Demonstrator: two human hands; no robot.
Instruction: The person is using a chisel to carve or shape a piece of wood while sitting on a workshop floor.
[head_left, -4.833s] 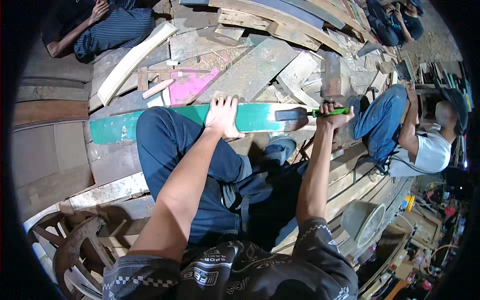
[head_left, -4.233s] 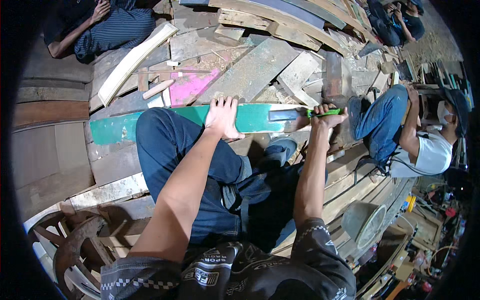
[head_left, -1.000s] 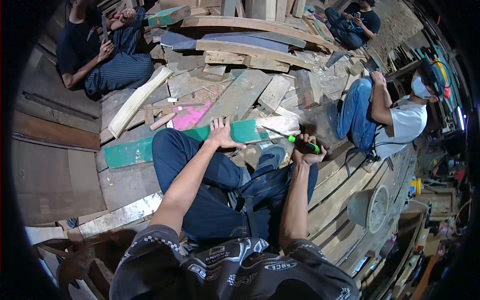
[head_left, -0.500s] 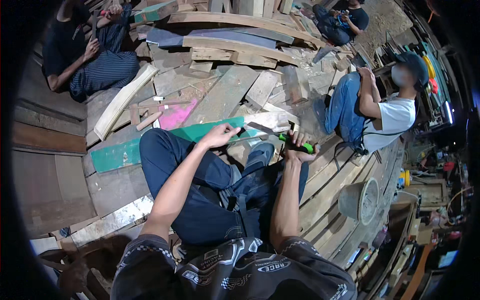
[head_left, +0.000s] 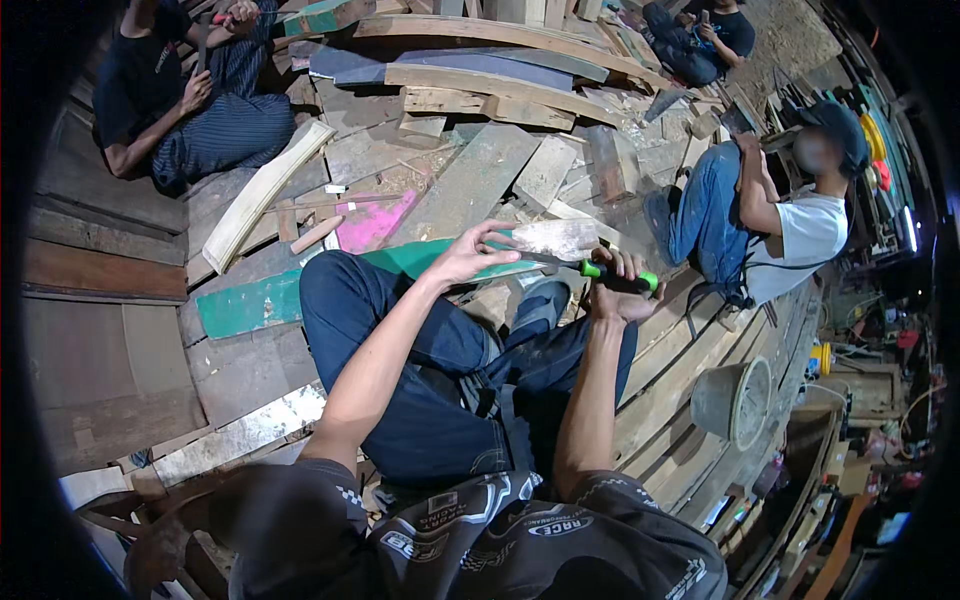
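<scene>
My right hand (head_left: 622,285) is closed around the green and black handle of a hand tool (head_left: 590,268), whose dark narrow metal blade points left. At the blade's far end is my left hand (head_left: 472,256), fingers apart and loosely bent; whether a fingertip touches the blade is hard to tell. Behind and below the left hand lies a long board painted green (head_left: 250,308), partly hidden by my raised knee. Beyond the tool a bare, whitish piece of wood (head_left: 555,238) shows.
Stacked curved planks (head_left: 480,82) lie ahead, with a pink-painted piece (head_left: 372,222) and a pale curved timber (head_left: 268,195) nearer. A grey bucket (head_left: 735,402) stands on slats at right. One person sits at far left, another at right, a third at the back.
The tool has turned so its blade shows narrower. My left hand has risen slightly with its fingers more spread. The whole view has shifted a little.
</scene>
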